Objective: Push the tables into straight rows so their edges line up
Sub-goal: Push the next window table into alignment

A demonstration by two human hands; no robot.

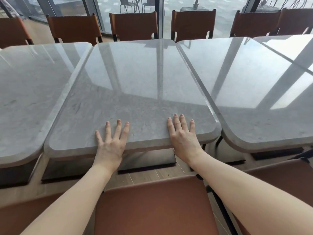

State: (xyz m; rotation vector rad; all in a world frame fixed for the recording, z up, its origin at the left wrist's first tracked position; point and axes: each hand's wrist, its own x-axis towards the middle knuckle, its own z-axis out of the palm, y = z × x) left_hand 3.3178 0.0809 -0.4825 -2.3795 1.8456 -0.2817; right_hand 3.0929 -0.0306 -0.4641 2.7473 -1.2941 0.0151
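Note:
A grey marble-topped middle table (pixel 135 85) stands right in front of me, turned slightly askew. My left hand (pixel 111 141) lies flat on its near edge with fingers straight and spread. My right hand (pixel 183 134) lies flat on the same edge further right, fingers straight. A matching left table (pixel 30 92) touches it on the left, its near edge sitting a little lower in view. The right table (pixel 254 92) abuts it on the right, with a narrow wedge-shaped gap at the near corners.
A brown leather chair (pixel 152 206) stands between me and the middle table, with more brown chairs (pixel 133 25) along the far side by the glass wall. Black table bases (pixel 149 161) rest on the wooden floor. Another table (pixel 291 44) shows at far right.

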